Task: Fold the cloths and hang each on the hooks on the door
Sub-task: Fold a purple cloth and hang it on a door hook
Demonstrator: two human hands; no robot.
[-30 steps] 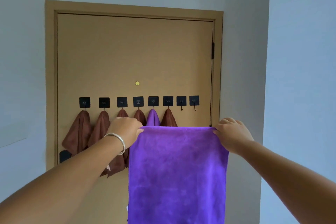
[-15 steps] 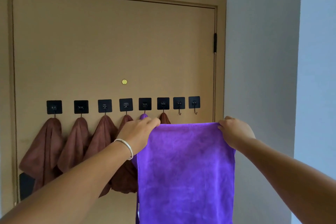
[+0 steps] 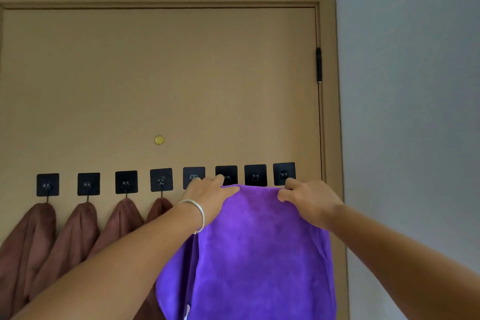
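A purple cloth hangs folded in front of the tan door. My left hand grips its top edge on the left, and my right hand grips the top edge on the right. The cloth's top sits right under the seventh black hook plate, between the sixth hook plate and the last hook plate. Brown cloths hang from the hooks on the left. What hangs on the fifth and sixth hooks is hidden by my left arm and the purple cloth.
The door frame and a black hinge border the hooks on the right, with a grey wall beyond. A small brass peephole sits above the hook row.
I have stepped closer to the door. Both hands have raised the purple cloth up to the hook row and moved closer together, so its top edge now bunches.
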